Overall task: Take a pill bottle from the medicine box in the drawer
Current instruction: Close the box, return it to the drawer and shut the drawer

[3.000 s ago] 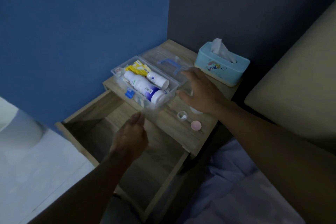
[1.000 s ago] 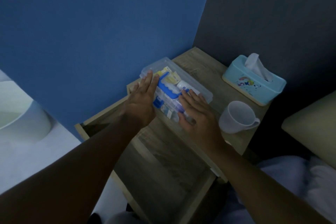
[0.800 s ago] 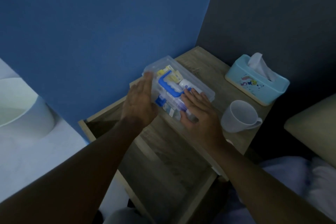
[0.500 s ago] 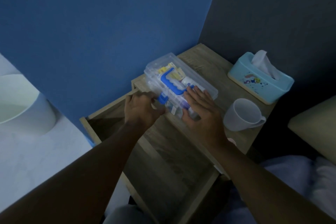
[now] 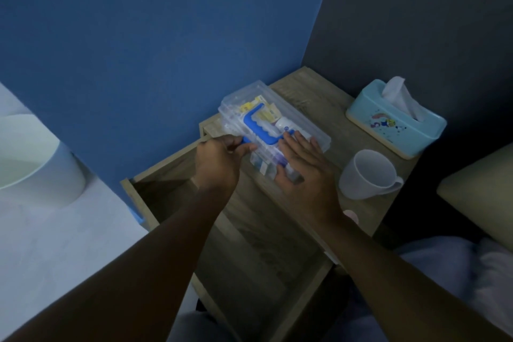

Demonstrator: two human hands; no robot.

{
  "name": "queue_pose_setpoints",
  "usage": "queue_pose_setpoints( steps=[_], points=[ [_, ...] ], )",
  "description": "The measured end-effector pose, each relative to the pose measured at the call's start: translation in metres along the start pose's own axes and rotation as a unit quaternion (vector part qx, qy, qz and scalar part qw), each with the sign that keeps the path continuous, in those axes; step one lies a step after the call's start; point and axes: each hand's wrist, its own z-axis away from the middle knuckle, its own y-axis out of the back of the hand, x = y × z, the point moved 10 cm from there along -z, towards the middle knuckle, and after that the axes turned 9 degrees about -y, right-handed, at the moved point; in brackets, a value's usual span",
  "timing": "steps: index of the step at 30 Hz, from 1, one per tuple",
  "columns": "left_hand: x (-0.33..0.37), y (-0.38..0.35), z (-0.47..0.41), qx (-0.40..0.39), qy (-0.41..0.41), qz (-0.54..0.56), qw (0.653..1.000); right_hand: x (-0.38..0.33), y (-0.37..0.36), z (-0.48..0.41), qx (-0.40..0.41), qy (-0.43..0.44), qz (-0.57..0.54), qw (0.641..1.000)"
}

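Note:
The clear plastic medicine box (image 5: 302, 126) lies on the wooden nightstand (image 5: 313, 94) with its lid down and its blue handle (image 5: 259, 130) on top. White pill bottles (image 5: 285, 123) and yellow packets show through the lid. My left hand (image 5: 216, 161) pinches the blue latch at the box's near-left edge. Over the near-right part of the lid, my right hand (image 5: 302, 166) lies flat with its fingers spread. The open drawer (image 5: 249, 244) below looks empty.
A white mug (image 5: 366, 175) stands right of the box, and a small pink cap (image 5: 351, 215) lies near my right wrist. A light-blue tissue box (image 5: 394, 122) sits at the back right. A white bin (image 5: 36, 164) stands at the left, and a beige cushion (image 5: 477, 203) at the right.
The box's lid went from open to shut. My left hand slid from the lid's left side to the front and closed its fingers on the blue latch. My right hand stays flat on the lid.

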Motion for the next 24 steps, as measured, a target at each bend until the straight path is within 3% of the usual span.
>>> queue_pose_setpoints(
  steps=[14,18,21,24],
  points=[
    [0.008,-0.033,0.035,-0.055,-0.026,-0.004,0.998,0.001,0.001,-0.001,-0.004,-0.013,-0.022,1.000],
    [-0.013,-0.029,0.029,-0.035,0.076,0.093,0.992,0.002,0.008,-0.002,-0.001,-0.044,-0.081,0.996],
    [-0.027,-0.018,0.014,0.007,0.145,0.118,0.982,0.015,0.022,0.000,0.041,-0.132,-0.164,0.977],
    [-0.024,0.003,-0.015,0.049,0.132,0.082,0.987,0.041,0.028,0.002,0.061,-0.284,-0.186,0.939]
  ],
)
